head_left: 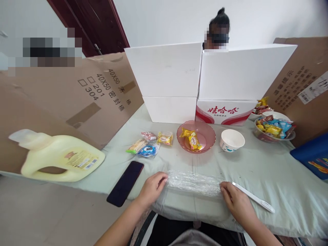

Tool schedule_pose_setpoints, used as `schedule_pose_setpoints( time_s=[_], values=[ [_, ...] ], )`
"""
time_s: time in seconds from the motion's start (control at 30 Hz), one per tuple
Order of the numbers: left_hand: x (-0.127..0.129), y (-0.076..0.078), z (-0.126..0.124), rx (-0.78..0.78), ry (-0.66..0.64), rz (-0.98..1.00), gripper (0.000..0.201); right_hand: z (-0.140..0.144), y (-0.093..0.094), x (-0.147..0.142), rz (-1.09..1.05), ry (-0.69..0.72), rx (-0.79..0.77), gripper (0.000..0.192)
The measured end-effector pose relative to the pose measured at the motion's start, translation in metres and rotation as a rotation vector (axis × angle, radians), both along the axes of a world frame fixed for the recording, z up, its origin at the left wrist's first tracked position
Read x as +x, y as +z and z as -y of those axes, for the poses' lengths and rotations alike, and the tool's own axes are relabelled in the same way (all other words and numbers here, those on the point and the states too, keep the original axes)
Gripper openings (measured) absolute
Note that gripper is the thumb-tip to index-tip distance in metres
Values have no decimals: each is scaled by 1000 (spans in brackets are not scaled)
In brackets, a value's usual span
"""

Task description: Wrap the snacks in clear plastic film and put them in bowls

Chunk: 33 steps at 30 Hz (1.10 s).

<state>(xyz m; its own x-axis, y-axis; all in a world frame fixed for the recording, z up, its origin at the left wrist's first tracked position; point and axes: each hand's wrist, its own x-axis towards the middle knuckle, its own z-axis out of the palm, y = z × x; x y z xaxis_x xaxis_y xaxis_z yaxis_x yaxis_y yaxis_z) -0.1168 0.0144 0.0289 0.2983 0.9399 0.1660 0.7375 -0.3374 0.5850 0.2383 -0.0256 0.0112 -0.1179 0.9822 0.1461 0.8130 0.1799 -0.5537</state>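
A strip of crumpled clear plastic film stretches between my hands, low over the table's front edge. My left hand pinches its left end between thumb and fingers. At the right end, my right hand has its fingers closed on the film too. Beside the right hand lies a slim white tool, perhaps a cutter. Beyond the film stands a pink translucent bowl with yellow-wrapped snacks in it. To its right is a white paper bowl; its inside looks bare.
Wrapped snacks and a dark phone lie left. A yellow jug rests on its side. White boxes and brown cardboard wall the table. Snack-filled bowls and a blue container stand right. Two people are behind.
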Motion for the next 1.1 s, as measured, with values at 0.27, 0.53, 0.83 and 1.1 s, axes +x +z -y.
schedule_pose_setpoints(
  time_s=[0.27, 0.53, 0.83, 1.1],
  values=[
    [19, -27, -24, 128, 100, -250, 21, -26, -21, -13, 344, -82, 3, 30],
    [42, -4, -13, 384, 186, -339, 27, -27, -3, -27, 328, -22, 410, 32],
    [63, -45, 4, 240, -222, -479, 84, -20, -23, -44, 439, 440, 246, 88],
    [63, -25, 27, 237, -5, -325, 39, 40, -31, 4, 521, 311, 375, 77]
  ],
)
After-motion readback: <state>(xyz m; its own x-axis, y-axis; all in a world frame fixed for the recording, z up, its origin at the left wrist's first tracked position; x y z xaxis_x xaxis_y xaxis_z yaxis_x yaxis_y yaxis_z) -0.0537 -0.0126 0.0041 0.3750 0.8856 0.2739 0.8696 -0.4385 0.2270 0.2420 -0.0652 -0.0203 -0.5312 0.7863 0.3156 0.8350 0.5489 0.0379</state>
